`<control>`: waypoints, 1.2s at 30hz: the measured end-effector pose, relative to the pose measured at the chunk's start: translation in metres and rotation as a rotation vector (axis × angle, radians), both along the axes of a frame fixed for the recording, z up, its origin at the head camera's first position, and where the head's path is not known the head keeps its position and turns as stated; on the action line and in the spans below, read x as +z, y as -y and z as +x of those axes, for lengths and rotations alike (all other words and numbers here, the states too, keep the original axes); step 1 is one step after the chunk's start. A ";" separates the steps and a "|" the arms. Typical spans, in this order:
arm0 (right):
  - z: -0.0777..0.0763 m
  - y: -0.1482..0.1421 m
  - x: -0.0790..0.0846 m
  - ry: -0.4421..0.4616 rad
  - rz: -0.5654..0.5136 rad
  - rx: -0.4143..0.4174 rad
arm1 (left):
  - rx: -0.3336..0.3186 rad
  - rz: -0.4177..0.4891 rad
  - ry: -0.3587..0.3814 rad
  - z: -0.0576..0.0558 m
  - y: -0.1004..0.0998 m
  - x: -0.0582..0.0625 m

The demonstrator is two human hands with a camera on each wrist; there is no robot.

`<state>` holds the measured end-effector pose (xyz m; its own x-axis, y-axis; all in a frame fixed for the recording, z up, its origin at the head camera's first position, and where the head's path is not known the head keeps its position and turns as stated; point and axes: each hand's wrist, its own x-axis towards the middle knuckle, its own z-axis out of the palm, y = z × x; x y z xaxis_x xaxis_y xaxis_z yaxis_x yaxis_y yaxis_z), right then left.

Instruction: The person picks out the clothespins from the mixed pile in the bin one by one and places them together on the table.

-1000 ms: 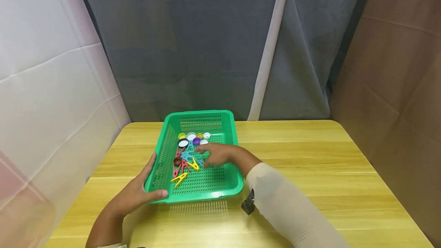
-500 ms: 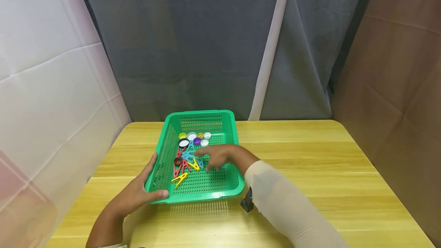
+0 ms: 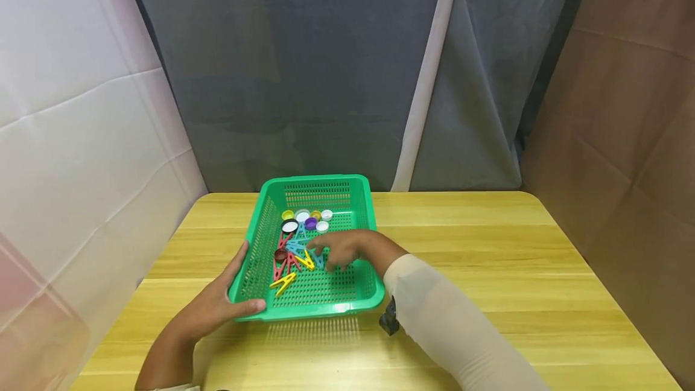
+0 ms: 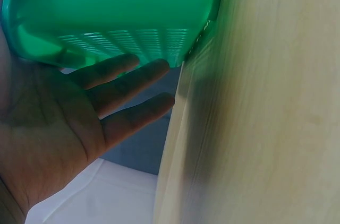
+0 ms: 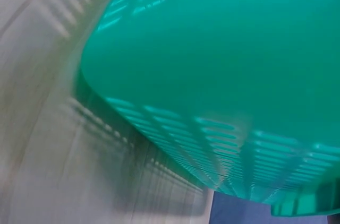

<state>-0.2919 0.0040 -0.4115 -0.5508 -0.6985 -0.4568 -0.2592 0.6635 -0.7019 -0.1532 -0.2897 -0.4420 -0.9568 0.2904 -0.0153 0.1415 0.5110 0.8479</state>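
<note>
A green plastic basket [image 3: 304, 312] stands on the table. Inside, red, yellow and blue clothespins [image 3: 283, 283] lie in the left part, with several bottle caps [image 3: 301, 216] behind them. My left hand [image 3: 214, 306] holds the near left corner, thumb over the front rim. In the left wrist view, the other fingers [image 4: 130, 88] extend along its outer side. My right hand [image 3: 342, 247] is inside the basket over the clothespins, its index finger and thumb apart beside a blue clothespin [image 3: 318, 258]. The right wrist view is filled by the basket's outer wall [image 5: 212, 65], which hides that hand.
A wood-patterned table [image 3: 488, 270] extends right of the basket. Grey cloth [image 3: 326, 77] hangs behind it, with a white sheet [image 3: 81, 137] on the left and a brown one [image 3: 624, 137] on the right.
My right hand has shifted slightly downward inside the basket, its fingers nearer the blue clothespin. The left hand and basket stay nearly in place.
</note>
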 end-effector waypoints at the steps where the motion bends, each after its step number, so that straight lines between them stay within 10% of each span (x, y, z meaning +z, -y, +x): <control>1: 0.000 0.000 0.000 -0.003 0.002 -0.002 | 0.000 0.000 0.001 0.000 0.000 0.000; 16: 0.006 -0.001 0.005 -0.068 0.031 -0.031 | -0.001 0.000 0.005 0.001 0.000 0.000; 36: 0.001 0.001 0.004 -0.371 -0.066 -0.018 | 0.001 0.001 0.005 0.000 0.000 -0.001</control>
